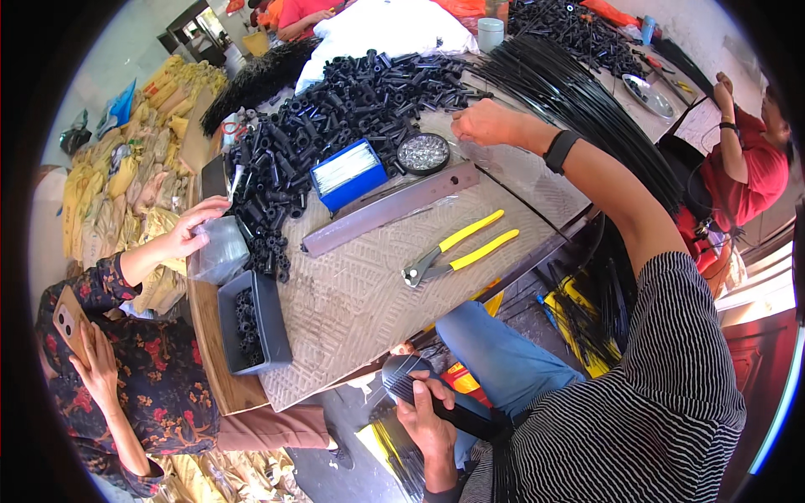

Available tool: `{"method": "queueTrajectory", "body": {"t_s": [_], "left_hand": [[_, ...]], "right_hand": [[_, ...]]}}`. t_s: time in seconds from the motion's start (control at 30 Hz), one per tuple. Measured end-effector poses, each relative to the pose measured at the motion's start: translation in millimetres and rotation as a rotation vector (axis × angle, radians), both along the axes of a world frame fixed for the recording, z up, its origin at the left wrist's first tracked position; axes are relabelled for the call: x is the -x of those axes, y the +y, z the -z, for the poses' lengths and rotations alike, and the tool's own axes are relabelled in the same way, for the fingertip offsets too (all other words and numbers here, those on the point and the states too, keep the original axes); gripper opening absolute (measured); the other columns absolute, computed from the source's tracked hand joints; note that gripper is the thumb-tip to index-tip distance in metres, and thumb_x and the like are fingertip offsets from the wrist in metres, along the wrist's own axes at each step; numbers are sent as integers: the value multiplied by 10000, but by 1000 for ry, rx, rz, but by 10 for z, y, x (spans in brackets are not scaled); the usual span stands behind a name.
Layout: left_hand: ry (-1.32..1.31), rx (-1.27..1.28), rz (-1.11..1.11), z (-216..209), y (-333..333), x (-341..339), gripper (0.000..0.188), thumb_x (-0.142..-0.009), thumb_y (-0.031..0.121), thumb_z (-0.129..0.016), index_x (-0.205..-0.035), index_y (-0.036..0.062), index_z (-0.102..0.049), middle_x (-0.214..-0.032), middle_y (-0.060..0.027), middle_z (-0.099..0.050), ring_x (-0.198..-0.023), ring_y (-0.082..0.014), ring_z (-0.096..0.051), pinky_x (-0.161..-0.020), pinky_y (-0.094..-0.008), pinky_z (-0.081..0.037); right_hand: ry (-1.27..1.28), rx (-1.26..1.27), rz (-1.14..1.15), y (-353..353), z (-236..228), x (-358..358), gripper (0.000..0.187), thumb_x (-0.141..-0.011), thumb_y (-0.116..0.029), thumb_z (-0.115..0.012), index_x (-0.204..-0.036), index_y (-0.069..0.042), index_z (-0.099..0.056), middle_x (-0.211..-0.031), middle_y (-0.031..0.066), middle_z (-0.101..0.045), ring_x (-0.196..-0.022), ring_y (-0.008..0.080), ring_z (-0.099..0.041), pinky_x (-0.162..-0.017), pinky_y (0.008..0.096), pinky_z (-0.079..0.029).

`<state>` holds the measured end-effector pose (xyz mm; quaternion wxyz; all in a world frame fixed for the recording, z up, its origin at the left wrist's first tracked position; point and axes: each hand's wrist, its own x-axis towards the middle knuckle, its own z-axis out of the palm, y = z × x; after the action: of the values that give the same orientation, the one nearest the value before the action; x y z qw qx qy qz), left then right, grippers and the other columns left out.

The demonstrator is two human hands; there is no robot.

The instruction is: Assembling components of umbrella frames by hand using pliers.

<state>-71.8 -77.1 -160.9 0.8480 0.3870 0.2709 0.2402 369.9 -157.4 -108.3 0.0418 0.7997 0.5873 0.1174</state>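
My left hand is low over my lap, its fingers wrapped round a bundle of thin black rods. My right hand reaches across the table to the right edge of a heap of short black tubes. Its fingers are pinched together; what they hold, if anything, is too small to make out. Just left of it stands a round black dish of small shiny pieces. End-cutting pliers with yellow handles lie nearer to me, behind them a long grey metal bar.
A blue box holds thin white sticks. The grey bin at the table's left edge contains small black parts. A person in a floral top touches a clear plastic bag and holds a phone. Long black rods cover the right side.
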Motion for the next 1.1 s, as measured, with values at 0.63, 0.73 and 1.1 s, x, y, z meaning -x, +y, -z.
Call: {"method": "queueTrajectory", "body": {"t_s": [0.63,0.73,1.1], "left_hand": [[-9,-3,3,-17,6,-3,152,-912,169,-474,-956,24,-475,-621,-42,-442,-501,-124,-407,-476,-254,-351],[-9,-12,11,-19,6,0,158,-912,175,-474,-958,24,-475,-621,-42,-442,-502,-123,-406,-476,-255,-352],[-1,-16,0,-10,5,5,160,-909,180,-481,-950,25,-472,-619,-42,-440,-498,-126,-402,-472,-253,-343]], "right_hand": [[-24,42,33,143,-20,100,69,-674,-134,-562,-704,-78,-534,-706,87,-605,-668,308,-595,-543,409,-448],[-42,73,124,155,1,65,108,-679,-149,-571,-697,-42,-565,-723,132,-613,-688,306,-612,-572,419,-474],[469,-99,125,511,-167,230,163,-712,-200,-552,-768,-70,-634,-750,117,-629,-724,299,-608,-646,389,-477]]}}
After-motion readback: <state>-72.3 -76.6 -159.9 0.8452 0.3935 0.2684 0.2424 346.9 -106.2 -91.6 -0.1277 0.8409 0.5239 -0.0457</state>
